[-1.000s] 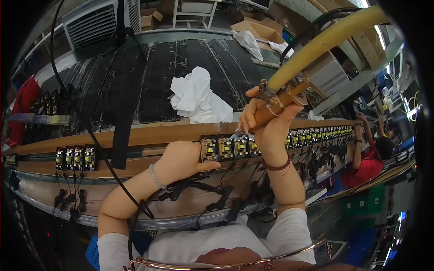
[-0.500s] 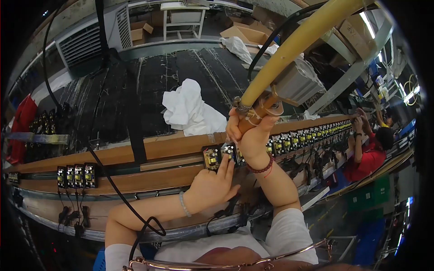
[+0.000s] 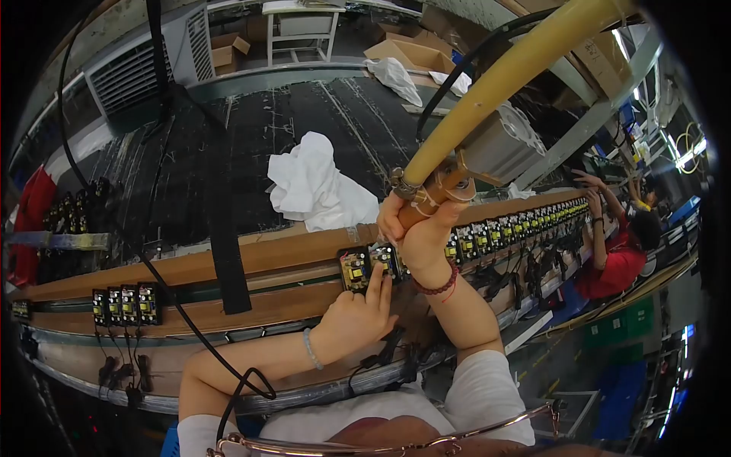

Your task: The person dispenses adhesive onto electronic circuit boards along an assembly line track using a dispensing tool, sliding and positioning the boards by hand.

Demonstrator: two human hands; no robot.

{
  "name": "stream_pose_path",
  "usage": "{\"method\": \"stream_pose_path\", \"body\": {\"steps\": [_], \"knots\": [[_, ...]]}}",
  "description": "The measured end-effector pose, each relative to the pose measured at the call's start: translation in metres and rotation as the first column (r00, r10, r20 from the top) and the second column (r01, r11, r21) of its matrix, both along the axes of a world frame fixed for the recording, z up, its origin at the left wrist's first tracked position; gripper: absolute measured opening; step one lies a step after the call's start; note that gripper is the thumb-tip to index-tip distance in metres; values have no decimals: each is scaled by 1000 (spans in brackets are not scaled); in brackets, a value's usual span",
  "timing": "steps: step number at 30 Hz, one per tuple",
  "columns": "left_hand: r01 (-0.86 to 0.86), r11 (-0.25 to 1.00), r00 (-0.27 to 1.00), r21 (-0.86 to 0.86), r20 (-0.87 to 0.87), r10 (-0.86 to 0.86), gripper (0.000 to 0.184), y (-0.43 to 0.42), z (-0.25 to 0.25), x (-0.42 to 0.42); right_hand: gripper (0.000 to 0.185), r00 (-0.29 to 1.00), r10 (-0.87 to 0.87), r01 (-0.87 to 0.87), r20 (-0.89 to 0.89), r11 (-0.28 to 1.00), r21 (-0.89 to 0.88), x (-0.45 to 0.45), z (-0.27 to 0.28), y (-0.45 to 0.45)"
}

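Your right hand (image 3: 426, 240) keeps its grip closed round the brown cylinder (image 3: 416, 214) under the yellow hose (image 3: 495, 99). Your left hand (image 3: 354, 316) has a loose, unclenched grip, two fingers (image 3: 375, 283) resting on a board (image 3: 387, 259) in the row along the bench (image 3: 289, 301).

Cylinder (image 3: 415, 216), amber-brown, thick yellow hose (image 3: 487, 99) fitted: held tilted in the right hand (image 3: 426, 242); lower end apparently hidden behind it. Circuit board (image 3: 388, 257), dark-edged: touched by the left hand (image 3: 354, 318). Second board (image 3: 355, 268), yellow component upward: set just left of that contact.
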State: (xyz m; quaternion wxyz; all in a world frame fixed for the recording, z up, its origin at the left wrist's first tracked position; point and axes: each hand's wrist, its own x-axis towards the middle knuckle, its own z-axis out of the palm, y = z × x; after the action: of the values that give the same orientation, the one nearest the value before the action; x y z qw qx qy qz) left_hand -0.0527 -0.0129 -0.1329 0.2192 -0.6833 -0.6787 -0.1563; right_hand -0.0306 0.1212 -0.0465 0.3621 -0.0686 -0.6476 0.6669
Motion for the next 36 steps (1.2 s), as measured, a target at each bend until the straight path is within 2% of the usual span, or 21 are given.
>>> {"method": "stream_pose_path", "body": {"steps": [6, 12, 14, 23, 36], "knots": [[-24, 1000, 1000, 9, -17, 24, 53, 0, -3, 1, 89, 997, 69, -70, -33, 997, -43, 1, -5, 1], [-24, 999, 999, 25, -30, 25, 52, 0, -5, 0, 89, 999, 32, -32, 22, 999, 4, 2, 4, 4], [-20, 999, 999, 38, -35, 22, 51, -1, -8, 0, 88, 999, 30, -32, -36, 997, -73, 0, -7, 6], [-13, 999, 1000, 32, -25, 14, 51, -2, -7, 0, 88, 998, -56, 57, 32, 998, -29, 2, 3, 4], [-30, 999, 998, 32, -53, 31, 49, -3, -6, 0, 89, 999, 2, -2, 44, 1000, -10, 11, 0, 10]]}}
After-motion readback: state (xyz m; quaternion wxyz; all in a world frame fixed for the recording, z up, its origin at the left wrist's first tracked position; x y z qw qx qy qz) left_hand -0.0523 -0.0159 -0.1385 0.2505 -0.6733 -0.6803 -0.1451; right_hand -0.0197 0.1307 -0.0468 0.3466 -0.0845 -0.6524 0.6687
